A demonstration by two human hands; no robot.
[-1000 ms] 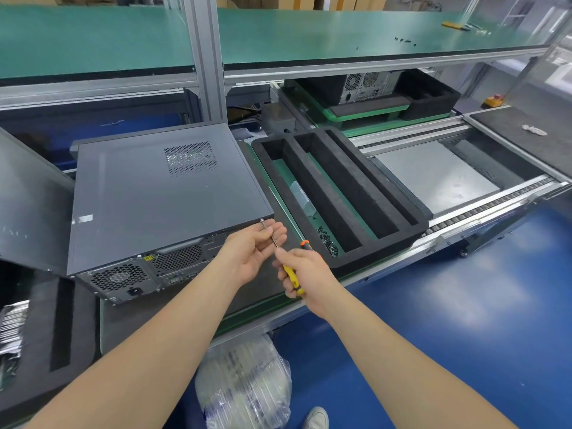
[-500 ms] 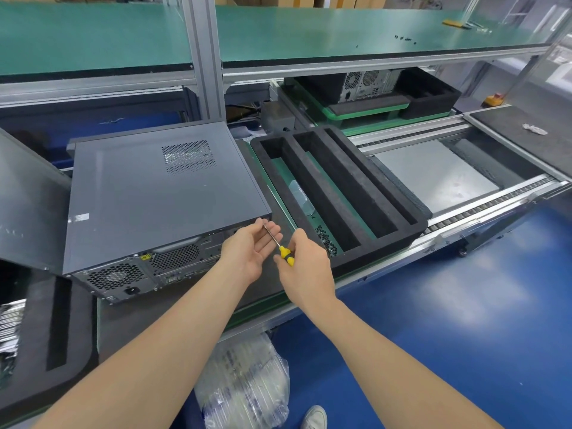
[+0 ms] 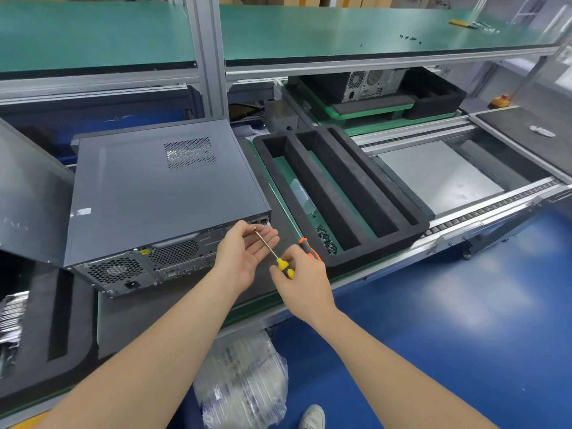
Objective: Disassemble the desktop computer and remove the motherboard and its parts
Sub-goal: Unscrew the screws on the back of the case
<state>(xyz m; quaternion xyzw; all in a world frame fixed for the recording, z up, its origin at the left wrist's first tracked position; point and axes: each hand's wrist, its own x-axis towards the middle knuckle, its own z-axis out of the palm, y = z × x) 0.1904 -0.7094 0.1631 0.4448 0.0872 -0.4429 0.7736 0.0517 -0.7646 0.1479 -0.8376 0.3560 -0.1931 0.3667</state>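
Holding screwdriver [image 3: 282, 264], right hand [image 3: 305, 278], left hand [image 3: 244, 253] (palm up) beneath tip

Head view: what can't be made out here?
All head view.
- Screwdriver tip: too small; screw or none over the left hand unclear.
- Screwdriver handle: mostly hidden by the right hand.
- PC inside: hidden by its cover.
- Left tray contents: cut by left edge.

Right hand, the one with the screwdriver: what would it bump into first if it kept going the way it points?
Probably the left hand: the right hand aims the screwdriver up-left over its open palm. Beyond that stands the computer case, though depth is unclear.
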